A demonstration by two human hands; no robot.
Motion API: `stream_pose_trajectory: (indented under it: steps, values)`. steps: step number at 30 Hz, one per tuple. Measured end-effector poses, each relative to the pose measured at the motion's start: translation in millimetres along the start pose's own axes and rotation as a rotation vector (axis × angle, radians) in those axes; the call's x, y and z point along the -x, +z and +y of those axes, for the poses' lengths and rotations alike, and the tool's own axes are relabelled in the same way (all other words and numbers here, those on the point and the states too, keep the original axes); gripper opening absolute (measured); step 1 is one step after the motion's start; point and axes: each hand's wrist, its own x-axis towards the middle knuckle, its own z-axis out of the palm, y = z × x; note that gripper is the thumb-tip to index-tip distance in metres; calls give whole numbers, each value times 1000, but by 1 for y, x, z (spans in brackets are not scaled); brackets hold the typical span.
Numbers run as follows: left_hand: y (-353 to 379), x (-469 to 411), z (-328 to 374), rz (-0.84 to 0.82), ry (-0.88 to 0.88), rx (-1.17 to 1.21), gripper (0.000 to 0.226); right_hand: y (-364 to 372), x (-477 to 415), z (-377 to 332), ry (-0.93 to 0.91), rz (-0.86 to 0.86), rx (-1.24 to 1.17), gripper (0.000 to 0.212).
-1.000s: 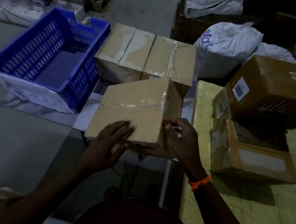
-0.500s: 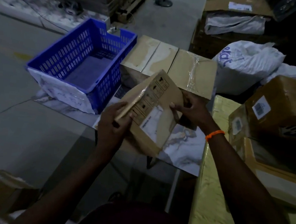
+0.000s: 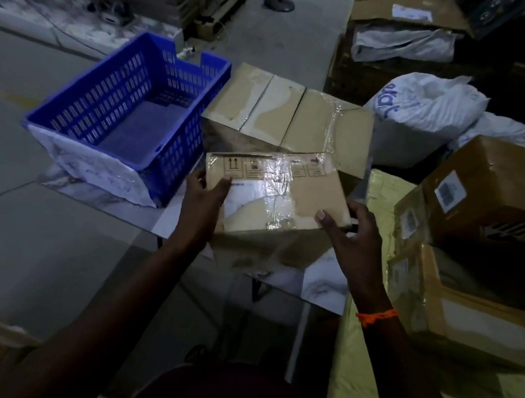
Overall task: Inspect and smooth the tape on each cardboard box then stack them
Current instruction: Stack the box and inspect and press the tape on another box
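A small cardboard box (image 3: 306, 197) sits between my hands over the marble-patterned table (image 3: 320, 286). Its upper face shows printed handling symbols, a white label and wrinkled clear tape. My left hand (image 3: 205, 192) grips the box's left edge with the thumb on top. My right hand (image 3: 353, 231) grips its right near corner, thumb on the top face. Behind it lie two taped cardboard boxes (image 3: 283, 113) side by side on the table.
A blue slotted crate (image 3: 128, 110) stands at the table's left. Stacked brown boxes (image 3: 487, 206) rest on a yellow wrapped surface (image 3: 364, 388) at right. White sacks (image 3: 425, 118) lie behind them. Grey floor spreads to the left.
The box has been turned over between my hands: the plain taped face showed first, then it stood tilted on edge, and now the printed, labelled face points up.
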Motion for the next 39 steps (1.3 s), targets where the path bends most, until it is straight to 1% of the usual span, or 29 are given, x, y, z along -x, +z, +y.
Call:
stream_pose_trajectory:
  steps: [2, 4, 5, 6, 8, 10, 11, 12, 13, 15, 17, 19, 21, 23, 26, 29, 31, 34, 36, 38, 39]
  values:
    - [9, -11, 6, -62, 14, -37, 45, -7, 3, 5, 25, 37, 23, 51]
    - [16, -21, 9, -112, 15, -89, 32, -10, 6, 7, 40, 59, 30, 53]
    - [17, -25, 10, -123, 31, -129, 30, -10, 8, 7, 43, 65, 40, 55]
    - [18, -27, 12, -131, 61, -182, 32, -10, 9, 5, 39, 80, 65, 56]
    - [17, -27, 14, -124, 195, -363, 47, -8, 10, 0, -11, 121, 150, 57]
    - [14, -25, 15, -99, 448, -601, 61, -3, 9, -5, -137, 152, 299, 62]
    - [12, -23, 13, -118, 570, -719, 65, -1, 6, -8, -212, 140, 356, 64]
    - [12, -18, 14, -164, 674, -831, 64, 1, 3, -12, -283, 107, 395, 64]
    - [14, -14, 14, -225, 743, -946, 61, 3, -1, -16, -355, 62, 432, 64]
    - [22, -2, 12, -351, 793, -1147, 62, 11, -11, -21, -457, -49, 527, 64]
    - [27, 3, 6, -387, 799, -1253, 65, 20, -21, -19, -506, -138, 642, 64]
    - [27, 2, 2, -359, 832, -1268, 63, 26, -26, -15, -512, -161, 725, 63]
    - [27, 1, 2, -340, 853, -1263, 60, 29, -27, -12, -495, -143, 763, 62]
    - [29, 0, 3, -330, 859, -1257, 59, 30, -27, -10, -488, -128, 773, 62]
    - [32, -1, 5, -334, 846, -1256, 58, 30, -29, -13, -442, -156, 756, 64]
    - [30, 1, 4, -303, 883, -1240, 56, 28, -28, -13, -443, -170, 752, 65]
    - [26, 4, -1, -298, 918, -1193, 54, 24, -24, -12, -505, -172, 722, 62]
    - [18, 7, -8, -342, 988, -1075, 48, 14, -12, -5, -708, -142, 583, 46]
    - [11, 10, -12, -353, 1057, -1018, 43, 8, -2, 3, -823, -91, 578, 38]
    - [5, 12, -18, -358, 1107, -989, 42, 4, 10, 11, -860, -40, 588, 38]
    - [3, 14, -20, -359, 1114, -976, 42, 4, 15, 13, -848, -30, 577, 38]
